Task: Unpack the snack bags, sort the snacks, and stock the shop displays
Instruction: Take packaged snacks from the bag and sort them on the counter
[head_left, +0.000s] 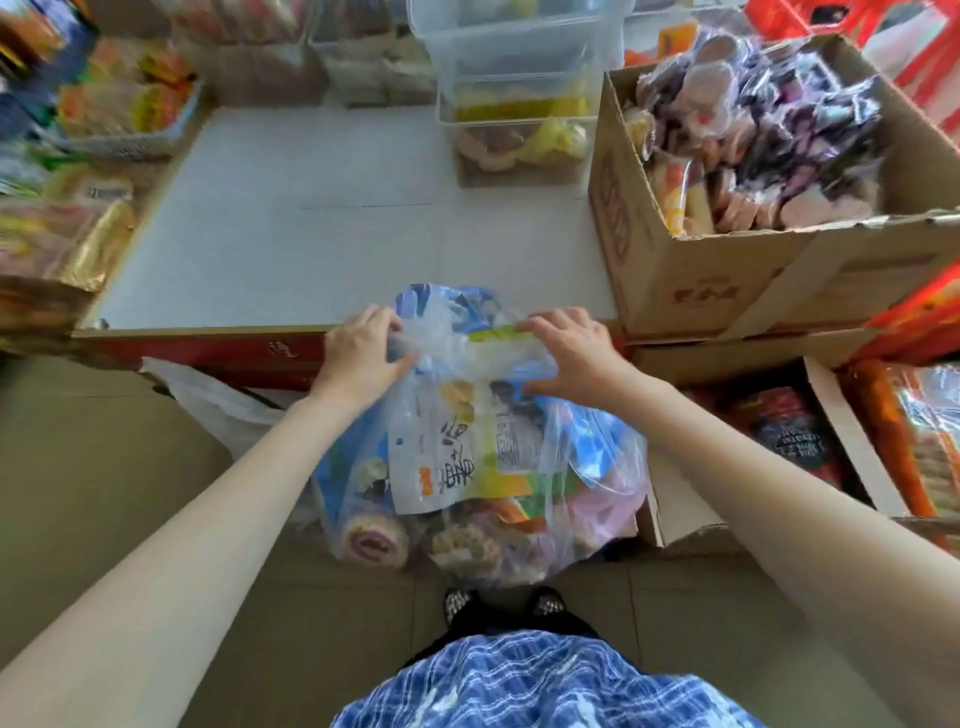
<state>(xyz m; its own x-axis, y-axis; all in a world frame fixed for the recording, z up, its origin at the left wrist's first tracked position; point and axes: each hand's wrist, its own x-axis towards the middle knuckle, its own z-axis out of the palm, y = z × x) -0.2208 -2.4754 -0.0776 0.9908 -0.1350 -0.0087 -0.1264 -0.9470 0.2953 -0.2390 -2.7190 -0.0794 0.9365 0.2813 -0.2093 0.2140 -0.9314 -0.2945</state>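
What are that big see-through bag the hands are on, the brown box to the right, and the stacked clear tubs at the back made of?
Bag: thin clear plastic film, by its wrinkles, sheen and the snacks visible through it. Both the left hand and right hand hold its top.
Box: brown corrugated cardboard, matte, with folded flaps.
Tubs: apparently rigid clear plastic, contents visible through the walls.

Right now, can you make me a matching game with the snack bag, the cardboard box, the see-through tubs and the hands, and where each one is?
Things:
1. clear snack bag
2. cardboard box
3. stacked clear tubs
4. left hand and right hand

Places:
A. at the back of the white surface
B. gripping the top of the bag
C. on the floor, against the red edge
D. on the right, full of wrapped snacks

Pairs: 1-C, 2-D, 3-A, 4-B
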